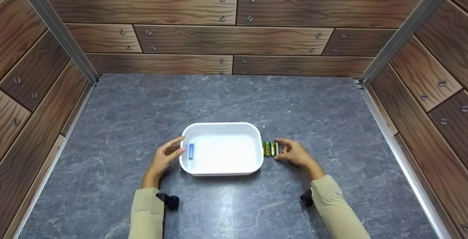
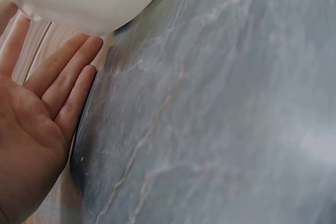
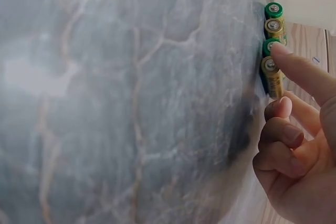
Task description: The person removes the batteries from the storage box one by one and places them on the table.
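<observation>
A white rectangular plastic basin (image 1: 221, 172) stands in the middle of the table, with one blue battery (image 1: 191, 151) lying inside near its left wall. My left hand (image 1: 166, 155) rests on the basin's left side, thumb and index finger apart at the rim. In the left wrist view its other fingers (image 2: 68, 77) extend straight below the basin's wall. Beyond the basin's right side several green and gold batteries (image 1: 270, 149) lie side by side in a row. My right hand (image 1: 295, 153) pinches the rightmost gold battery (image 3: 271, 77) by its ends, thumb on the near end, remaining fingers curled.
The grey marbled tabletop (image 1: 226, 100) extends around the basin. Wood-patterned panels (image 1: 234, 40) wall it in at the back and both sides, with metal posts (image 1: 413, 30) at the back corners.
</observation>
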`<state>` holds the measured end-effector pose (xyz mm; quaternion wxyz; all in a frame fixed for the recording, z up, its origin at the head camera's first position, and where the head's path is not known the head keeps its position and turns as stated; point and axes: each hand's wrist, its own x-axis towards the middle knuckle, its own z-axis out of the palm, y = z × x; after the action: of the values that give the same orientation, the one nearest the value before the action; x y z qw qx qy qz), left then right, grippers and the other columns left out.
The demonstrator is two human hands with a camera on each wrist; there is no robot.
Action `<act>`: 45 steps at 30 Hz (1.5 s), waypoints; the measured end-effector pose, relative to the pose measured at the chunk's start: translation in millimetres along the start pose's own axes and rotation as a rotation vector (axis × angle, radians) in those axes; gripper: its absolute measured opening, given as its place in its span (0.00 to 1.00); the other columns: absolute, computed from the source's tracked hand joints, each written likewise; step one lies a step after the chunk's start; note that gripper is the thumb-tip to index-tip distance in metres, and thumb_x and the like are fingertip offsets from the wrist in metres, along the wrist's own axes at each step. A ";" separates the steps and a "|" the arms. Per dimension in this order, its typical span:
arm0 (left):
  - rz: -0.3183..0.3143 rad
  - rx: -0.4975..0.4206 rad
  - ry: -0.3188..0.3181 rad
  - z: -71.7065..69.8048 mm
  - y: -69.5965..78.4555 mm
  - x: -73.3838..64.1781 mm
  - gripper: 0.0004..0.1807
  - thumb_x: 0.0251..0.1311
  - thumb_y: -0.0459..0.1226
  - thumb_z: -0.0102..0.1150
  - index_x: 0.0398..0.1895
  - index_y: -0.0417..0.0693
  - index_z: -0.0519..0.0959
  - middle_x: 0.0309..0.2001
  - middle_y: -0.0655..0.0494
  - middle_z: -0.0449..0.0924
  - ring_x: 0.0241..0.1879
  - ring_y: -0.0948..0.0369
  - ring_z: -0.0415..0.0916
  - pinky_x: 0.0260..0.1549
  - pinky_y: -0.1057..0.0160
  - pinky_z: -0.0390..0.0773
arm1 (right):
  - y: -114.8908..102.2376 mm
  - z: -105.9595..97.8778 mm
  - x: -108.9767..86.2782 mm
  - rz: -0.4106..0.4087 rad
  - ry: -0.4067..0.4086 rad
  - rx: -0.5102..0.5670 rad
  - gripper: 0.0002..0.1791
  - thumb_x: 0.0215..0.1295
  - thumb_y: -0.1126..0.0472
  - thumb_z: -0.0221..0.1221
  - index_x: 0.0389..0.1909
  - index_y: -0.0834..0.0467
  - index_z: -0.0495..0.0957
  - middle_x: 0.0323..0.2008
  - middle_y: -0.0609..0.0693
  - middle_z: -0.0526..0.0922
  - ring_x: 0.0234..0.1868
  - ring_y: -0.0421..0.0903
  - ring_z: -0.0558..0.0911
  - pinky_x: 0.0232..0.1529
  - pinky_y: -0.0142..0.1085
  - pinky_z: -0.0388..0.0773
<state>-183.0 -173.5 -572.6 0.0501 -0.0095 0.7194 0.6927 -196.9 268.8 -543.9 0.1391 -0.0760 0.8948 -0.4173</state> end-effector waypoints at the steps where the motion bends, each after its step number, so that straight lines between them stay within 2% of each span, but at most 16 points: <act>1: 0.001 0.001 0.001 0.1 0.0 0.1 0.24 0.59 0.27 0.61 0.61 0.38 0.74 0.56 0.34 0.78 0.43 0.73 0.80 0.45 0.73 0.78 | -0.5 -0.2 0.0 0.000 0.002 0.000 0.35 0.51 0.65 0.71 0.61 0.71 0.70 0.18 0.42 0.68 0.19 0.35 0.65 0.20 0.25 0.64; 8: 0.014 0.004 -0.002 0.0 -0.4 0.0 0.24 0.59 0.27 0.61 0.61 0.37 0.74 0.57 0.34 0.78 0.44 0.73 0.80 0.46 0.73 0.78 | -8.3 -3.1 -0.7 -0.018 0.015 -0.008 0.32 0.53 0.66 0.69 0.59 0.72 0.72 0.18 0.43 0.68 0.18 0.36 0.65 0.21 0.26 0.64; 17: 0.019 -0.010 -0.006 0.0 -1.3 0.8 0.24 0.60 0.26 0.60 0.61 0.36 0.74 0.57 0.33 0.77 0.44 0.74 0.80 0.46 0.73 0.78 | -29.6 -1.6 -2.0 -0.074 0.042 0.012 0.29 0.54 0.66 0.69 0.56 0.73 0.73 0.20 0.44 0.71 0.20 0.34 0.66 0.22 0.26 0.64; 22: 0.018 -0.005 -0.005 -0.4 -1.7 0.7 0.24 0.60 0.26 0.60 0.61 0.36 0.74 0.58 0.33 0.77 0.44 0.75 0.80 0.46 0.73 0.78 | -41.3 1.2 -2.6 -0.076 0.035 0.012 0.28 0.57 0.63 0.68 0.56 0.71 0.74 0.21 0.46 0.72 0.19 0.33 0.67 0.22 0.26 0.65; 29: 0.028 -0.013 -0.015 -0.4 -1.7 -0.5 0.24 0.60 0.26 0.59 0.62 0.35 0.73 0.56 0.32 0.78 0.43 0.73 0.80 0.45 0.72 0.78 | -58.2 5.5 -3.8 -0.129 0.019 0.039 0.26 0.57 0.62 0.68 0.55 0.69 0.76 0.22 0.48 0.75 0.19 0.34 0.67 0.22 0.26 0.64; 37: 0.019 -0.018 -0.005 0.2 -1.6 -0.5 0.24 0.59 0.26 0.60 0.61 0.35 0.73 0.56 0.32 0.78 0.43 0.73 0.80 0.45 0.73 0.78 | -73.0 16.9 -3.9 -0.179 -0.022 -0.010 0.24 0.60 0.60 0.65 0.54 0.70 0.76 0.25 0.55 0.78 0.20 0.35 0.67 0.23 0.26 0.65; 45: 0.028 -0.025 -0.012 -0.1 -1.5 0.8 0.24 0.59 0.25 0.59 0.61 0.35 0.73 0.56 0.31 0.78 0.43 0.73 0.80 0.45 0.73 0.78 | -89.8 28.8 -1.4 -0.228 -0.029 -0.058 0.23 0.58 0.61 0.66 0.53 0.68 0.77 0.23 0.52 0.76 0.20 0.34 0.66 0.24 0.25 0.63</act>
<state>-183.6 -173.7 -574.1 0.0447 0.0041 0.7104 0.7023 -184.7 190.8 -492.3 0.1014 -0.1871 0.8900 -0.4033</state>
